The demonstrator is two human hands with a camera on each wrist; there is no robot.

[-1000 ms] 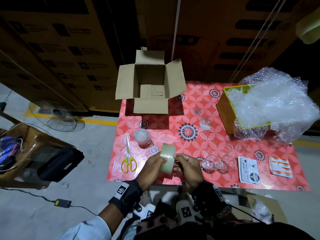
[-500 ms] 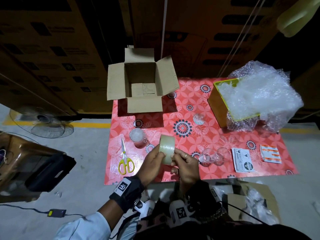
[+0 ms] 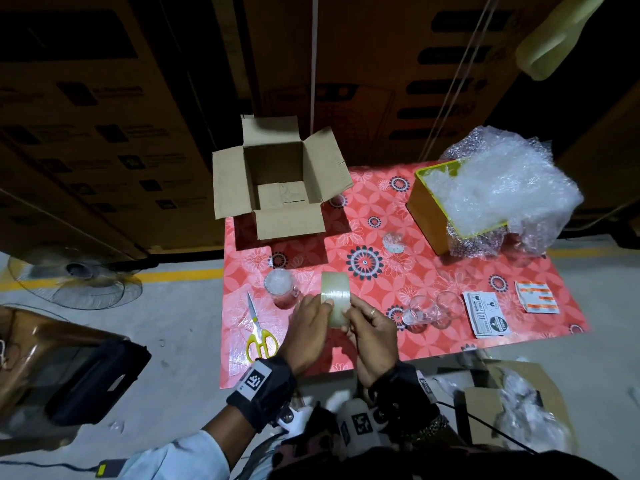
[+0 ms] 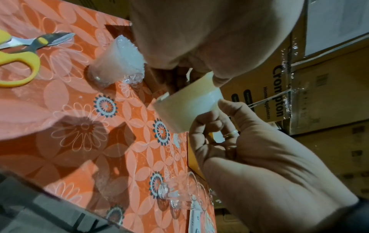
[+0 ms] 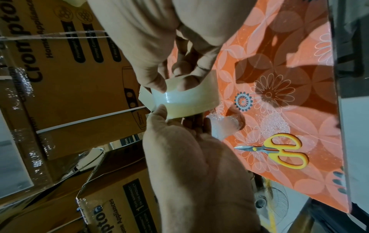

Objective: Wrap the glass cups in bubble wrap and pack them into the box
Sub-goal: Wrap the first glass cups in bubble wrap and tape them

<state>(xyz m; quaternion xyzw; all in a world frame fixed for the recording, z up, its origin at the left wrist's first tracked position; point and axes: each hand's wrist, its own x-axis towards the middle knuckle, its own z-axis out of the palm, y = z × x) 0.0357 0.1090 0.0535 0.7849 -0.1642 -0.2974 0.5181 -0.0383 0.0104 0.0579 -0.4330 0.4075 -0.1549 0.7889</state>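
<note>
Both hands' grip [image 3: 335,318] pinching glossy clear tape roll [image 3: 335,299] above floral tablecloth [image 3: 408,271].

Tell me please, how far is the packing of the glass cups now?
Done: one wrapped cup stands beside the scissors. In hand: the left hand and right hand both grip the tape roll, probably to tape that wrap. Left: two bare cups lie unwrapped, and the box looks empty.

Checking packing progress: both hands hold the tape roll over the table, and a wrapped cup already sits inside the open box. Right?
Not quite. The head view shows the box holding no cup; the wrapped cup stands on the table beside the scissors. Both hands, left hand and right hand, do hold the tape roll.
</note>
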